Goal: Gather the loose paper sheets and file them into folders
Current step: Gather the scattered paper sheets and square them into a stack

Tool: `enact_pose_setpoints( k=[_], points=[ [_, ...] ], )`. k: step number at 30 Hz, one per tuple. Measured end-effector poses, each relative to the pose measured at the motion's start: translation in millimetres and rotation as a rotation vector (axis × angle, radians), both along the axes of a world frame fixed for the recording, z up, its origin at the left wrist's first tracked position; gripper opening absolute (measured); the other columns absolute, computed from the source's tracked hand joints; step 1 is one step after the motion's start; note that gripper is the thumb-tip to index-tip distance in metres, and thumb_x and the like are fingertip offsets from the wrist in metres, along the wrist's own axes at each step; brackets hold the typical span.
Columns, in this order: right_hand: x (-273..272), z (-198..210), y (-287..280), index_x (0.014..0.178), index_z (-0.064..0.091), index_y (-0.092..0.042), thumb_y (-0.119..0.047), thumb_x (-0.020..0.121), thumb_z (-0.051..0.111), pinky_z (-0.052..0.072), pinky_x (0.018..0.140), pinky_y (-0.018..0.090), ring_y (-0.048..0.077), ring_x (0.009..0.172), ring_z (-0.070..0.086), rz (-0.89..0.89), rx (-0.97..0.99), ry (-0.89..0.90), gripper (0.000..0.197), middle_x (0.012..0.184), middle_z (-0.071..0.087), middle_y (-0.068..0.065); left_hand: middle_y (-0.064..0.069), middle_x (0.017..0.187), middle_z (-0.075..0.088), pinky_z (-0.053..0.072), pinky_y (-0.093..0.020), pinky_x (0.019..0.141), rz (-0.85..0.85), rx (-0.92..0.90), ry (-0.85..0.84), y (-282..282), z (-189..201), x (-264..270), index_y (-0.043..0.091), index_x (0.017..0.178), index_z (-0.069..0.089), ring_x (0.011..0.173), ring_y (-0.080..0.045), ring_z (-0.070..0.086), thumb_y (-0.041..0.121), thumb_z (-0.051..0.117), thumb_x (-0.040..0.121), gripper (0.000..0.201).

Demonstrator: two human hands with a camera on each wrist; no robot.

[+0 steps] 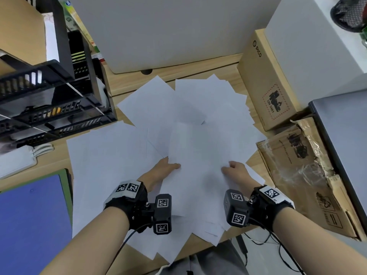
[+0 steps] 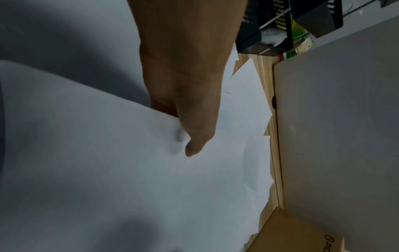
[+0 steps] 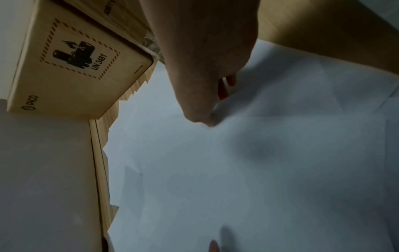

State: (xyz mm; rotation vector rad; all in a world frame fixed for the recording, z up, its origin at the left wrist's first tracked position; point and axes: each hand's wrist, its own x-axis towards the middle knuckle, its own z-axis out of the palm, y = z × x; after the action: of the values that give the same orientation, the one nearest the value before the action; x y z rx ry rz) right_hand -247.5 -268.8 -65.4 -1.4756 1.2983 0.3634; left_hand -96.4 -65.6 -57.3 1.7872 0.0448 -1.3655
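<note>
Loose white paper sheets point(image 1: 184, 124): fanned and overlapping on the light wooden desk point(image 1: 137, 80), under and ahead of both hands. Left hand point(image 1: 162, 171): thumb on top of a sheet's edge, fingers tucked beneath, pinching it. Right hand point(image 1: 236, 171): fingers curled, pinching the same top sheet at its other side. Blue flat folder point(image 1: 33, 221): well left of the left hand. Brown cardboard box printed "PICO" point(image 1: 264, 80): ahead and right of the right hand.
</note>
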Motion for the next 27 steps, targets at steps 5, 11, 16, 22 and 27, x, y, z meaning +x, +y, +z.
enact_pose_setpoints(
  k=[5, 11, 16, 22, 27],
  points=[
    [-5, 21, -22, 0.063, 0.035, -0.016, -0.001, 0.089, 0.043, 0.025, 0.051, 0.027, 0.018, 0.056, 0.031, -0.176, -0.11, 0.013, 0.031, 0.065, 0.035, 0.001, -0.003, 0.123, 0.056, 0.045, -0.03, 0.089, 0.223, 0.101, -0.305, 23, -13, 21, 0.017, 0.128, 0.054, 0.105, -0.018, 0.054, 0.012, 0.052, 0.095, 0.033],
    [6, 18, -27, 0.1, 0.054, -0.001, -0.005, 0.093, 0.046, 0.029, 0.057, 0.026, 0.028, 0.074, 0.052, -0.127, -0.029, 0.032, 0.012, 0.087, 0.05, 0.012, -0.007, 0.126, 0.046, 0.042, -0.034, 0.096, 0.186, 0.177, -0.56, 23, -15, 32, 0.018, 0.129, 0.05, 0.119, -0.027, 0.047, 0.003, 0.054, 0.089, 0.043],
    [16, 10, -21, 0.118, 0.046, -0.006, -0.018, 0.092, 0.059, 0.032, 0.052, 0.027, 0.015, 0.062, 0.04, -0.169, 0.043, 0.057, 0.032, 0.08, 0.048, 0.005, -0.002, 0.163, 0.011, 0.013, -0.037, 0.121, -0.215, 0.171, -0.494, -2, -13, 48, 0.017, 0.151, 0.033, 0.149, -0.019, 0.01, 0.012, 0.055, 0.094, 0.062],
    [24, 23, -10, 0.127, 0.046, -0.003, -0.022, 0.094, 0.06, 0.049, 0.06, 0.017, 0.031, 0.102, 0.062, -0.084, 0.085, 0.087, 0.04, 0.116, 0.06, 0.016, -0.01, 0.133, 0.052, 0.036, -0.03, 0.096, -0.265, 0.178, -0.526, -20, -14, 36, 0.017, 0.129, 0.057, 0.127, -0.03, 0.045, 0.015, 0.06, 0.087, 0.042],
    [21, 41, -11, 0.099, 0.056, -0.011, -0.006, 0.091, 0.052, 0.044, 0.043, 0.011, 0.011, 0.066, 0.058, -0.013, 0.037, -0.073, 0.01, 0.08, 0.059, 0.001, -0.001, 0.125, 0.046, 0.037, -0.027, 0.089, 0.009, 0.075, -0.257, -30, -6, 27, 0.013, 0.141, 0.038, 0.111, -0.016, 0.047, 0.013, 0.057, 0.094, 0.05]
  ],
)
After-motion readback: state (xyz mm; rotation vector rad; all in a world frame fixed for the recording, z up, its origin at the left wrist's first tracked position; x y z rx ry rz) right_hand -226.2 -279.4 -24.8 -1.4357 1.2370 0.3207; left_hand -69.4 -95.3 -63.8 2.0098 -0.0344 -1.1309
